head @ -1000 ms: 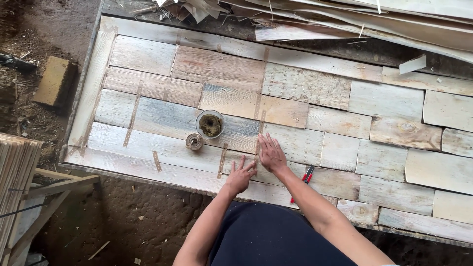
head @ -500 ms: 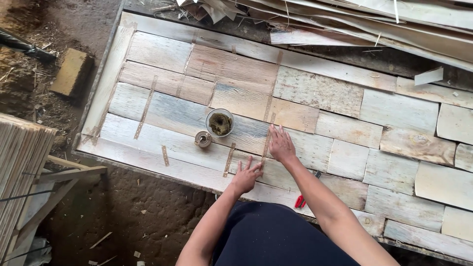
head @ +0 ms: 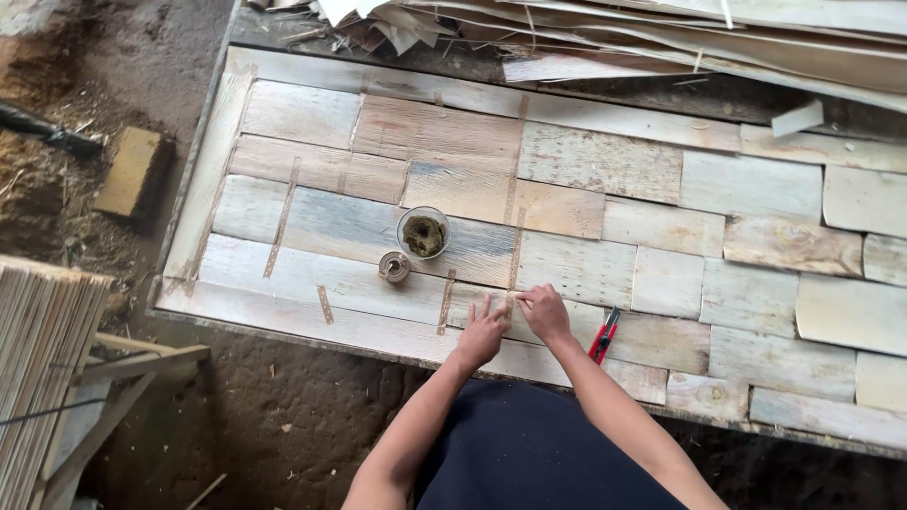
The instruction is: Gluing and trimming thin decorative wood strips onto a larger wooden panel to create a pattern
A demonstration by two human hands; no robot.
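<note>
Both hands are now sitting closer together than half a second ago, the right hand (head: 545,313) having come back from the far seam toward the near edge. That hand is pinching, fingers curled, at the near end of a thin brown tape strip (head: 516,247) running along a seam in the patchwork veneer sheet (head: 756,189). The left hand (head: 482,332) is lying just beside it, fingers released and pressing flat on the wood. Left of the hands, a small tape roll (head: 394,267) and a round glass cup (head: 422,232) are standing close together. A red cutter (head: 604,335) is lying just right of the right forearm. Loose veneer scraps (head: 661,38) are piling up along the far side.
</note>
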